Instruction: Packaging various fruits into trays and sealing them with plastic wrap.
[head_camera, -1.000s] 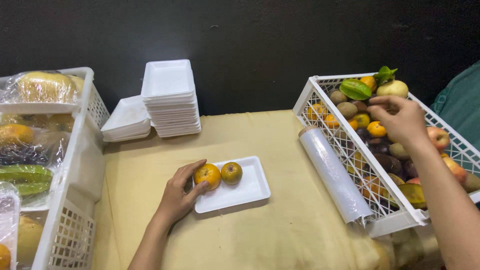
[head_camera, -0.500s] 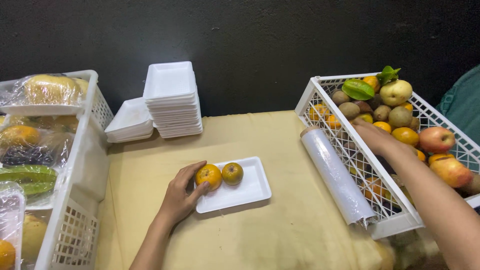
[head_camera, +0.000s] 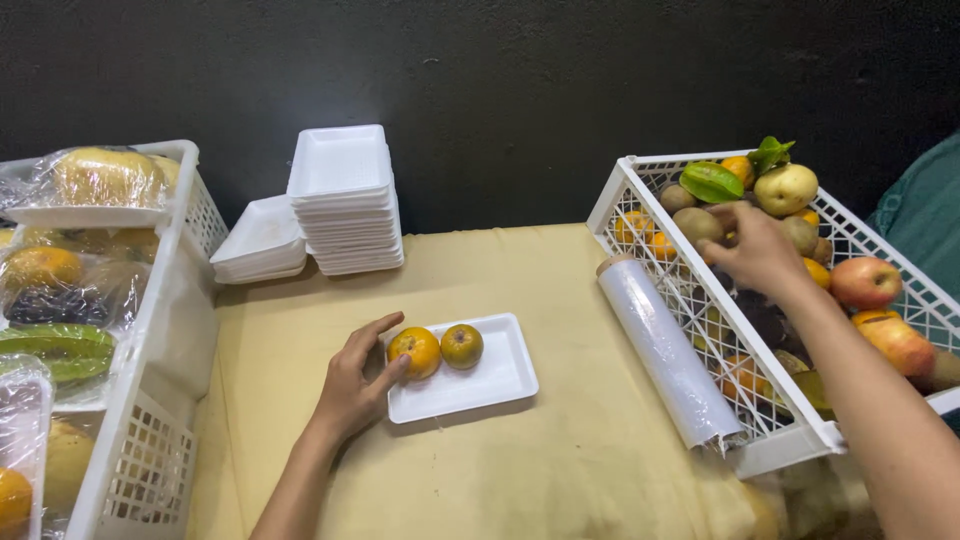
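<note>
A white foam tray (head_camera: 490, 385) lies on the tan tablecloth with two oranges on its left half: a bright orange one (head_camera: 415, 351) and a greener one (head_camera: 462, 345). My left hand (head_camera: 355, 385) rests at the tray's left edge, fingers spread, a fingertip against the bright orange. My right hand (head_camera: 755, 248) reaches into the white mesh crate (head_camera: 700, 300) of mixed fruit, fingers curled down among small oranges and kiwis. What it grips is hidden by the hand.
A roll of cling film (head_camera: 665, 350) lies along the crate's left wall. Two stacks of foam trays (head_camera: 343, 195) stand at the back by the black wall. A white crate (head_camera: 150, 330) of wrapped fruit trays fills the left side. A teal cloth (head_camera: 925, 210) shows at far right.
My right hand dipped into the crate, then rose slightly toward the back among the fruit. My left hand opened a little and shifted at the tray's edge. The oranges stayed put.
</note>
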